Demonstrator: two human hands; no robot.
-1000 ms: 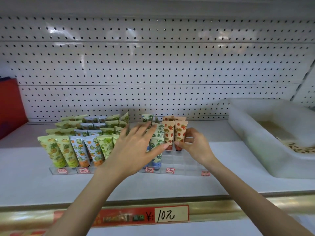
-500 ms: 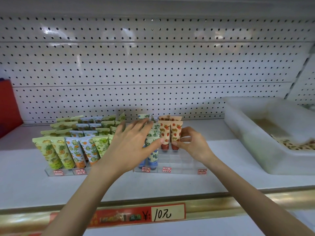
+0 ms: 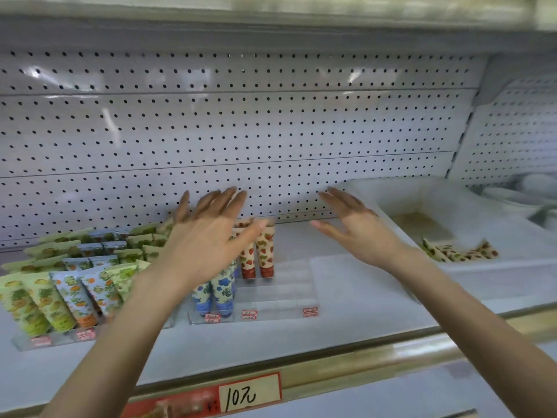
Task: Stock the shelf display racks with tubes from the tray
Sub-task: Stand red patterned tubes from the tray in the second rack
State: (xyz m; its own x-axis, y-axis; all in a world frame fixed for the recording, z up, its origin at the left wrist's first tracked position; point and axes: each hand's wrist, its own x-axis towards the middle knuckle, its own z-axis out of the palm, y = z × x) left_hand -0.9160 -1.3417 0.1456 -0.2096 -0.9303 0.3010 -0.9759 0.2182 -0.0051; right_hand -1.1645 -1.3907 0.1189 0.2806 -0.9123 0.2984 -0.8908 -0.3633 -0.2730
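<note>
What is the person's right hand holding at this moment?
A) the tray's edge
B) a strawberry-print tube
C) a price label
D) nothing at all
D: the right hand hovers with fingers straight and empty, between the strawberry tubes in the rack and the tray.

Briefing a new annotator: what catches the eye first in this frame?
Two empty, open hands mid-frame: the left hand above the clear rack, the right hand between that rack and the white tray. Bright fruit-print tubes stand in rows at lower left; a few loose tubes lie in the tray at right. A handwritten price tag sits on the shelf's front edge.
</note>
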